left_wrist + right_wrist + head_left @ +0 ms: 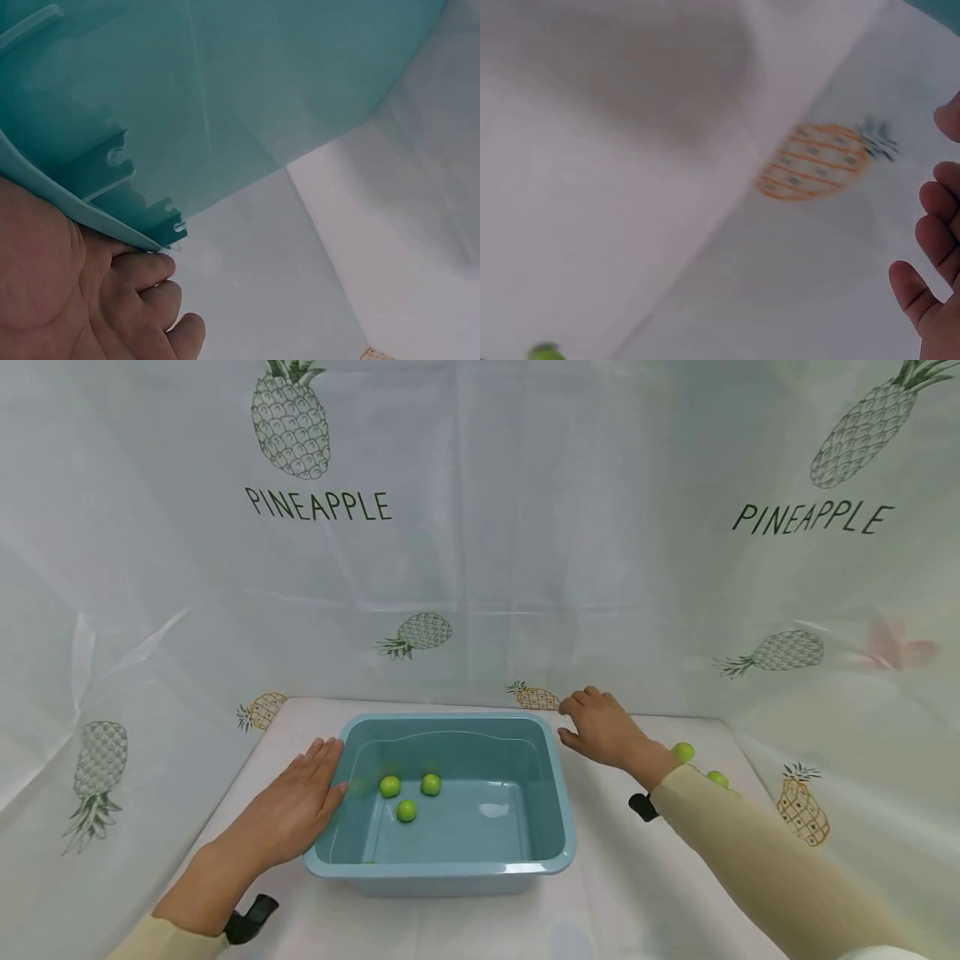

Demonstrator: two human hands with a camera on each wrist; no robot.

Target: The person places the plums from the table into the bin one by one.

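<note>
A blue-green plastic basin [442, 869] stands on the white-covered table, with several small round green fruits [431, 784], lime-like, lying on its floor toward the left. My left hand [303, 802] rests on the basin's left rim, fingers straight and together. From below, the left wrist view shows that hand's fingers [154, 289] just under the basin's edge. My right hand [603, 727] is beyond the basin's far right corner, fingers loosely bent. No object shows in it in the right wrist view, where thumb and fingers [937, 244] are spread apart.
More green fruits [683, 752] lie on the table to the right, partly hidden behind my right forearm. A pineapple-printed sheet [525, 568] hangs at the back and along both sides. Black wrist straps [251, 919] are on both arms.
</note>
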